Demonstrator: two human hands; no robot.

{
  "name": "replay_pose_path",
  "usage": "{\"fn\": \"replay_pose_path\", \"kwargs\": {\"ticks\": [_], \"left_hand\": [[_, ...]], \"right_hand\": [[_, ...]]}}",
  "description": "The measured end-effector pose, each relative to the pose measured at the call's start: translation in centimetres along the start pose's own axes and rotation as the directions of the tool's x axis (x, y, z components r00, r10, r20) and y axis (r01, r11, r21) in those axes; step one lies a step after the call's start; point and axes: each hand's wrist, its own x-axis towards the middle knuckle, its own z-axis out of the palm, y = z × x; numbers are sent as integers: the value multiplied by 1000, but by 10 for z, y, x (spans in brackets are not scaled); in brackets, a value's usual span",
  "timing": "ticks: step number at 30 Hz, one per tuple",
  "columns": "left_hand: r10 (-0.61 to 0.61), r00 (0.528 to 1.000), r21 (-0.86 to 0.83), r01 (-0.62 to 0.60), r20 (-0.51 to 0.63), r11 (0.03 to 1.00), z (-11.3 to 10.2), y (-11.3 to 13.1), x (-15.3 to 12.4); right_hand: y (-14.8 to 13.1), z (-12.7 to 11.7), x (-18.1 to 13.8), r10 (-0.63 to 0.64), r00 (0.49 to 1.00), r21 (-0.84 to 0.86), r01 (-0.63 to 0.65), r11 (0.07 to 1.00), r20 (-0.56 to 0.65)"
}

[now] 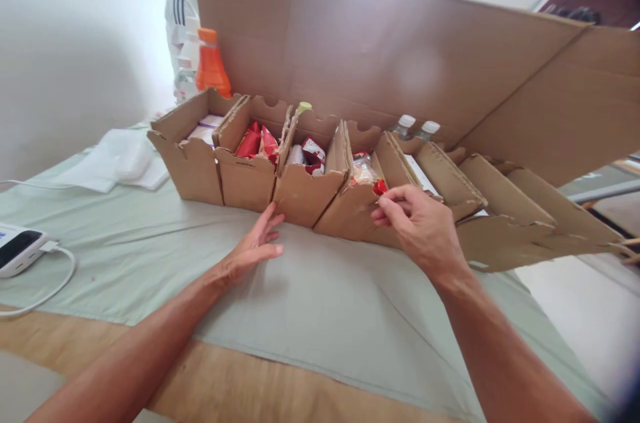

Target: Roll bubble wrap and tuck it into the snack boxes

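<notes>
A row of open cardboard bins stands on a pale green cloth, holding red snack packets and other wrapped goods. My left hand lies flat and open on the cloth, fingertips touching the front of the middle bin. My right hand is pinched on a small red wrapped item at the front rim of the fourth bin, which holds a clear packet.
A big cardboard sheet leans behind the bins. An orange bottle and two white-capped bottles stand at the back. A white device with cable lies at left, folded white cloth beyond. A person in a striped sleeve stands behind.
</notes>
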Motion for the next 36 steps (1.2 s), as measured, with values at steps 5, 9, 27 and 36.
{"fn": "replay_pose_path", "kwargs": {"ticks": [5, 9, 27, 36], "left_hand": [[4, 983, 1, -4, -186, 1000, 2, 0, 3], [30, 918, 7, -29, -395, 1000, 0, 7, 5], [66, 643, 196, 132, -763, 972, -41, -5, -235], [223, 740, 321, -10, -635, 947, 6, 16, -205]], "right_hand": [[-29, -14, -27, -55, 998, -72, 57, 996, 22], [-86, 7, -41, -220, 967, 22, 219, 976, 132], [-145, 95, -70, -212, 896, -16, 237, 971, 391], [-36, -70, -175, -37, 999, 210, 28, 977, 38]]}}
